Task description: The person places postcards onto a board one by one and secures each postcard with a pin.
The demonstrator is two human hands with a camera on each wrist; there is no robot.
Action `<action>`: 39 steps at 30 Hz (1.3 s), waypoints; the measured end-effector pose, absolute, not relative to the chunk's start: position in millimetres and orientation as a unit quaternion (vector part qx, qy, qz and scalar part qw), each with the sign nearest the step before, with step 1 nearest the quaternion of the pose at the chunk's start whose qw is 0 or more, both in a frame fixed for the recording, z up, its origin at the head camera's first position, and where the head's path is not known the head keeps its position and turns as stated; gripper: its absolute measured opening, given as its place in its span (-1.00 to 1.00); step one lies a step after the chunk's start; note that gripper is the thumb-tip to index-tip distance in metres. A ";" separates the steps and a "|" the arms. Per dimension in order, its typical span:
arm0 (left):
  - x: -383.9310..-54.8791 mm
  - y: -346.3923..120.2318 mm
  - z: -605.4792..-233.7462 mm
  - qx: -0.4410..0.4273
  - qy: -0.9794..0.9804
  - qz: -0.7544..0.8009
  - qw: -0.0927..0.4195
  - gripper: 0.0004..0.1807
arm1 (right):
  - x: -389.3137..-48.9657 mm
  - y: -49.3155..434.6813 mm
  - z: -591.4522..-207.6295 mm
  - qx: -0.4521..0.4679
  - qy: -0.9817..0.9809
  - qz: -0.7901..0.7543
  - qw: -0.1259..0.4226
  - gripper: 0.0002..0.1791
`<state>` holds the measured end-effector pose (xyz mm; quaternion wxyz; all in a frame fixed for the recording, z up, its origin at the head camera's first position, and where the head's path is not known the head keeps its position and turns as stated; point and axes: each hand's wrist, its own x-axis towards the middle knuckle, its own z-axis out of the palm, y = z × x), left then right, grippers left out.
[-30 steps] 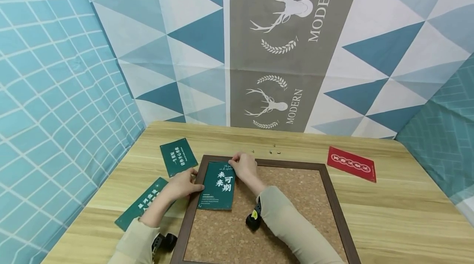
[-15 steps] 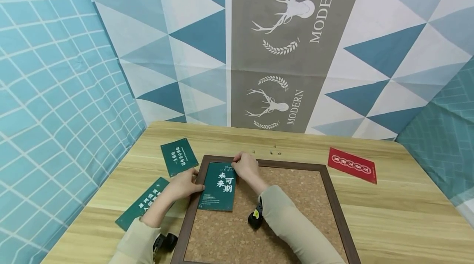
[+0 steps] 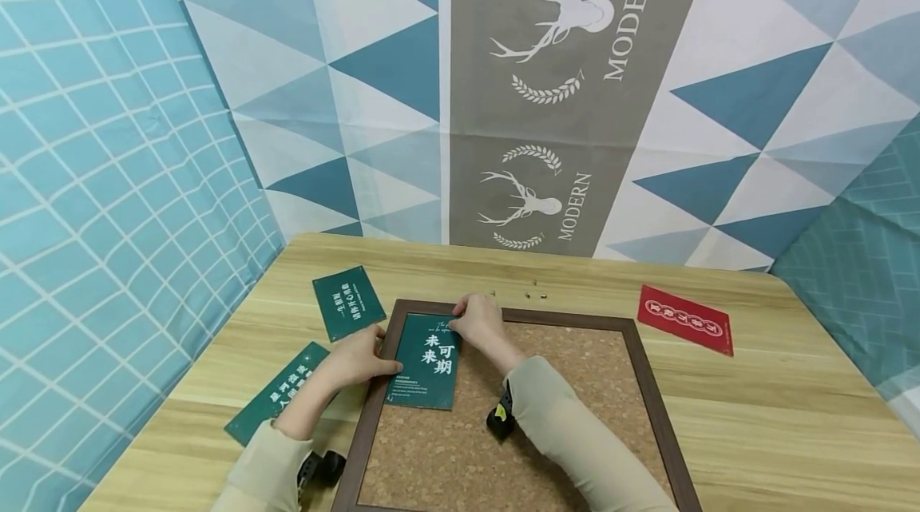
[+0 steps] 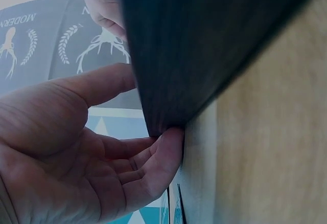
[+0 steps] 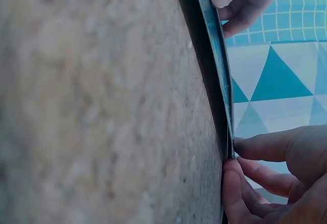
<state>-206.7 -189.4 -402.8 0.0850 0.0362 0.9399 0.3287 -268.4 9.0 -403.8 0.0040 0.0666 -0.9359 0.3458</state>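
Observation:
A dark green card (image 3: 424, 386) with white Chinese lettering lies at the upper left corner of a brown-framed corkboard (image 3: 575, 344). My right hand (image 3: 483, 326) pinches its upper right corner between thumb and forefinger; in the right wrist view the thumb (image 5: 263, 146) and fingertips meet at the card's edge, close over the cork. Across the frame's left rail reaches my left hand (image 3: 355, 359). Its thumb lies on the card's left edge, while the curled fingers (image 4: 153, 175) touch the outer side of the frame in the left wrist view.
Two more green cards lie left of the board, one card (image 3: 348, 302) further back and one card (image 3: 269, 400) partly under my left forearm. A red card (image 3: 685, 320) lies at the right. Several small gold pieces (image 3: 544, 296) sit behind the board on the wooden table (image 3: 783, 416).
Both hands keep their places at the card, with only a slight shift of the right hand. The whole head view has shifted a little.

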 end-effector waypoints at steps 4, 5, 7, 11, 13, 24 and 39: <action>-206.6 -188.7 -402.5 0.035 0.937 0.336 0.089 -0.43 | -268.8 9.2 -403.6 0.067 -0.939 0.337 0.007 -0.89; -206.7 -188.6 -402.5 0.036 0.936 0.337 0.090 -0.43 | -268.8 9.2 -403.5 0.067 -0.940 0.335 0.008 -0.89; -206.7 -188.3 -402.3 0.036 0.936 0.339 0.091 -0.43 | -268.7 9.3 -403.1 0.064 -0.941 0.332 0.007 -0.89; -207.1 -188.1 -402.9 0.039 0.936 0.337 0.090 -0.43 | -267.8 9.3 -402.0 0.066 -0.945 0.321 0.007 -0.88; -207.2 -188.2 -403.2 0.039 0.937 0.336 0.088 -0.43 | -267.4 9.3 -401.6 0.070 -0.946 0.315 0.007 -0.88; -207.0 -188.6 -404.2 0.035 0.940 0.329 0.086 -0.42 | -269.0 8.8 -404.8 0.085 -0.948 0.306 0.011 -0.85; -207.4 -189.3 -405.2 0.039 0.940 0.328 0.085 -0.42 | -273.2 16.2 -401.7 0.082 -0.940 0.331 0.003 -0.91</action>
